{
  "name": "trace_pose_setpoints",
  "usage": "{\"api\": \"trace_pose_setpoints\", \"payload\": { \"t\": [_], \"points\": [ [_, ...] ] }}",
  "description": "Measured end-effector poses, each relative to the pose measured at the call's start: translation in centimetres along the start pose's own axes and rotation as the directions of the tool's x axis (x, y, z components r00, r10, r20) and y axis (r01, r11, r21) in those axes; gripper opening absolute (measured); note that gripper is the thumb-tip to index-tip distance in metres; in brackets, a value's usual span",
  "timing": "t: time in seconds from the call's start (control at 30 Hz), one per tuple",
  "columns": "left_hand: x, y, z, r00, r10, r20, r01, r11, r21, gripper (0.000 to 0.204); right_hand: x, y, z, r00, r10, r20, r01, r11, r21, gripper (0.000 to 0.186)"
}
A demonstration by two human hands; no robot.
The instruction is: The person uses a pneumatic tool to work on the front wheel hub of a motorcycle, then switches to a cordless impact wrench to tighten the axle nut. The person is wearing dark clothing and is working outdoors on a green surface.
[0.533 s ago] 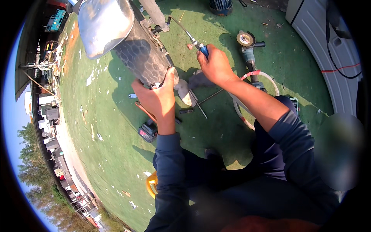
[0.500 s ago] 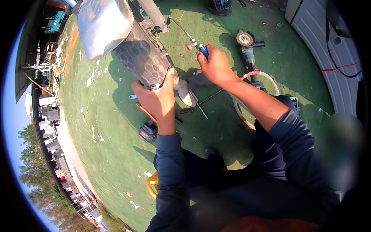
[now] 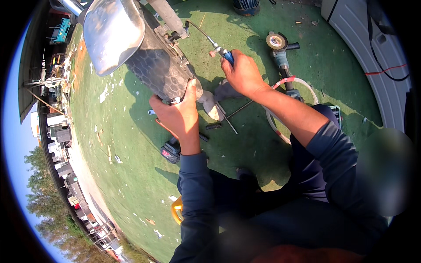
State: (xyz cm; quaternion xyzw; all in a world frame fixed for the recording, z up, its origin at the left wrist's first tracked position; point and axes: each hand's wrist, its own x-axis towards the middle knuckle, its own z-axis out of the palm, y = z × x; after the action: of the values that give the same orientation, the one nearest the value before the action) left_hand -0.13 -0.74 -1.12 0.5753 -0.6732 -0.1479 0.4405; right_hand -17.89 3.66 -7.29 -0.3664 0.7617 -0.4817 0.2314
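Note:
My left hand (image 3: 177, 115) is closed around the lower end of a dark, thick cylinder (image 3: 160, 76) with a honeycomb-like pattern. A rounded, shiny metal panel (image 3: 113, 37) covers its upper left part. My right hand (image 3: 245, 75) grips a blue-handled tool (image 3: 228, 55) with a thin, bent metal tube and a small copper-coloured knob. The tube's tip lies beside a grey pipe (image 3: 169, 17) at the cylinder's upper right; whether they touch I cannot tell. A copper-coloured rod (image 3: 165, 127) shows below my left hand.
An angle grinder (image 3: 280, 57) lies on the green floor, with a pale looped hose (image 3: 312, 90) near it. A cordless tool (image 3: 170, 151), a black socket-like piece (image 3: 213, 126) and a T-shaped rod (image 3: 231, 122) lie nearer. A white panel (image 3: 355, 48) stands at right.
The view has turned slightly, shifting the whole scene. Both hands keep their grips, and the tool's tip stays beside the grey pipe.

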Motion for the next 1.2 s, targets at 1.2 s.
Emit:
{"api": "trace_pose_setpoints", "payload": {
  "t": [1.2],
  "points": [
    [-0.3,0.6,-0.1,1.0,-0.02,0.015,0.019,1.0,0.008,0.089,0.0,-0.4,-0.5,1.0,-0.004,0.001,0.004,0.999,0.034,0.03]
  ]
}}
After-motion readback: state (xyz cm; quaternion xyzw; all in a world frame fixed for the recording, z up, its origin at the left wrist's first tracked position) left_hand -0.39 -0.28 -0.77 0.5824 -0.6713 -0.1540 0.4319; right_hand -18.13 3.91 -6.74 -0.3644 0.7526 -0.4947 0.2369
